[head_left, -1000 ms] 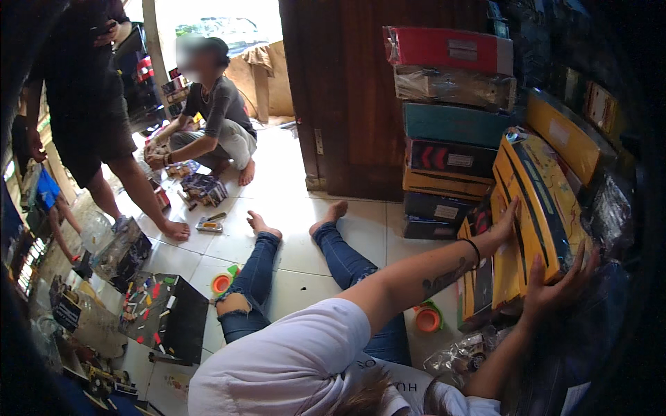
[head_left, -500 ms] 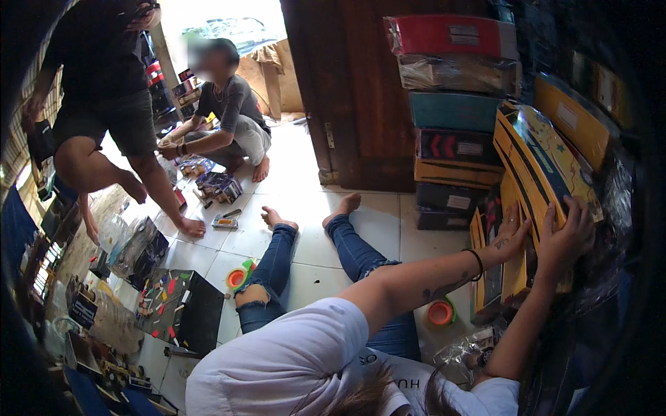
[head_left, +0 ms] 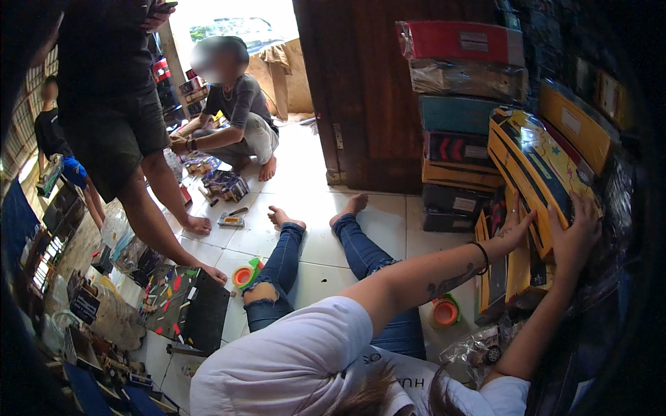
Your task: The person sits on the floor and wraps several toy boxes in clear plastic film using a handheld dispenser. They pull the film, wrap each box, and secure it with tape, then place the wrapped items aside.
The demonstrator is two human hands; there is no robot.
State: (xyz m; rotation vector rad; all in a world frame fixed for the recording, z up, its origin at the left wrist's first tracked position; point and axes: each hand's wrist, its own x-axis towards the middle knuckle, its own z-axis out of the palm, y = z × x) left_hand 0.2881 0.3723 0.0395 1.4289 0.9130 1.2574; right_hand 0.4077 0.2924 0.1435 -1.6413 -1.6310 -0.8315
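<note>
My left hand (head_left: 512, 227) and my right hand (head_left: 577, 227) are both on a long yellow box (head_left: 515, 158) with a colourful patterned top, at the right. My left hand presses against its left side, fingers partly hidden by the box. My right hand curls over its near end, fingers bent on the patterned top. Beneath and beside it stand more yellow-edged boxes (head_left: 494, 267). Another yellow box (head_left: 577, 125) with a white label leans behind it.
A stack of wrapped boxes (head_left: 461, 111) stands by the dark wooden door (head_left: 374, 90). Tape rolls (head_left: 445, 311) lie near my legs. A black box (head_left: 201, 305) with coloured scraps sits to the left. One person (head_left: 114, 104) stands; another (head_left: 236, 104) squats beyond.
The patterned yellow box has shifted left and toward me between my hands. The standing person has stepped toward the black box, and a further person now shows at the far left.
</note>
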